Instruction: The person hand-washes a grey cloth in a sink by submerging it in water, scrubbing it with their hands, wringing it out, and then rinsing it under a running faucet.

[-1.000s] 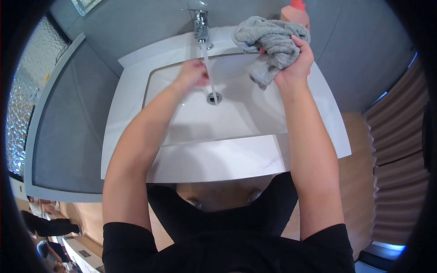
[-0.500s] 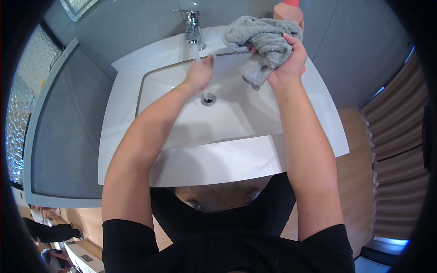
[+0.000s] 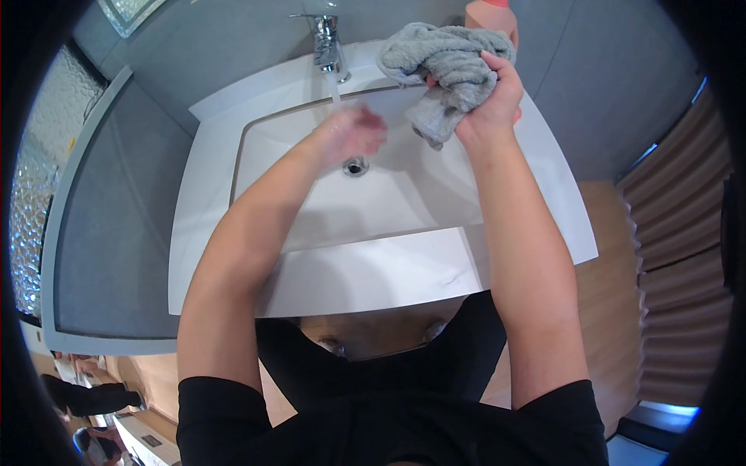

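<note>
Water runs from the chrome faucet [image 3: 326, 48] in a thin stream onto my left hand [image 3: 353, 133], which is over the white sink basin [image 3: 420, 186]. That hand is blurred by motion; it looks open, with loosely bent fingers and nothing in it. The round drain [image 3: 355, 167] shows just below it. My right hand [image 3: 496, 101] grips a bunched grey towel [image 3: 447, 66] above the basin's right rear corner. Part of the towel hangs down toward the basin.
Behind the towel stands a pink bottle [image 3: 497, 15], partly hidden. A white countertop [image 3: 373, 268] surrounds the basin. A grey panel [image 3: 116, 217] rises at the left, and a brown pleated curtain [image 3: 684, 295] hangs at the right. Another person's dark-clothed leg [image 3: 93, 394] shows at lower left.
My left hand has shifted slightly right from the stream and turned, its fingers swinging rightward. My right hand keeps the towel in nearly the same place.
</note>
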`<state>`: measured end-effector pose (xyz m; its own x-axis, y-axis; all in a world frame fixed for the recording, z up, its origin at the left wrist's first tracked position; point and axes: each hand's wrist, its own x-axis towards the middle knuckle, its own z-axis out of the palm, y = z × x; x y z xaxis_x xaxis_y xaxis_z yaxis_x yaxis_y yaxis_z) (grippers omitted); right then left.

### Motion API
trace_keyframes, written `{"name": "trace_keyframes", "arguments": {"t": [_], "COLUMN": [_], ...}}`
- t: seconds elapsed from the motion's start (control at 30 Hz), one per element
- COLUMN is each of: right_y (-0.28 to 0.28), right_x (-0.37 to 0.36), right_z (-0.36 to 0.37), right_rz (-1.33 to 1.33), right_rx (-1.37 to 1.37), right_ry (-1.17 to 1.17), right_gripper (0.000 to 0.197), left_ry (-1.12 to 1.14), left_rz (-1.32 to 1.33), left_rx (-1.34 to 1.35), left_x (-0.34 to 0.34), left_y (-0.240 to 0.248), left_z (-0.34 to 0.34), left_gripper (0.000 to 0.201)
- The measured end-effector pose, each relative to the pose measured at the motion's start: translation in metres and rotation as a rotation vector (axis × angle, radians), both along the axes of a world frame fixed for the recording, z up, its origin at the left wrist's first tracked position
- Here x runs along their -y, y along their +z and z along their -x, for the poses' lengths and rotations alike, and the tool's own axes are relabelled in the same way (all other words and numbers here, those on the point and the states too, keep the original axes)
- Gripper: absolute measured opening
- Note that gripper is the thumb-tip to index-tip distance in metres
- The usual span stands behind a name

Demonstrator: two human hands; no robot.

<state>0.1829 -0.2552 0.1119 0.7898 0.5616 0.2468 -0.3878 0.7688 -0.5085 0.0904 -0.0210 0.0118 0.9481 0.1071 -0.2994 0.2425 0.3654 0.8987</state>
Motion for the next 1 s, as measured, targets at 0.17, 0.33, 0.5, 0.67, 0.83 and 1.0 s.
{"name": "trace_keyframes", "arguments": {"t": [0.17,0.33,0.5,0.67,0.83,1.0], "right_y": [0.0,-0.002,-0.003,-0.002,-0.006,-0.006], "right_x": [0.0,0.0,-0.001,-0.002,-0.001,-0.001], "right_z": [-0.001,-0.003,-0.003,-0.003,-0.007,-0.004], "right_rz": [0.006,0.019,0.032,0.033,0.049,0.046], "right_rx": [0.003,-0.001,-0.033,-0.012,0.014,0.031], "right_ry": [-0.001,0.0,-0.013,-0.001,0.014,0.023], "right_gripper": [0.035,0.04,0.044,0.046,0.046,0.045], "left_ry": [0.008,0.325,-0.087,0.243,-0.148,0.142], "left_rz": [-0.275,0.278,-0.432,0.087,-0.521,-0.632], "left_rx": [-0.087,0.234,-0.274,0.102,-0.136,-0.087], "left_x": [-0.01,-0.013,-0.003,-0.021,-0.014,-0.031], "left_y": [-0.003,0.018,0.021,0.022,0.017,0.006], "left_z": [0.005,0.01,0.022,0.026,0.031,0.019], "left_gripper": [0.036,0.031,0.038,0.031,0.028,0.026]}}
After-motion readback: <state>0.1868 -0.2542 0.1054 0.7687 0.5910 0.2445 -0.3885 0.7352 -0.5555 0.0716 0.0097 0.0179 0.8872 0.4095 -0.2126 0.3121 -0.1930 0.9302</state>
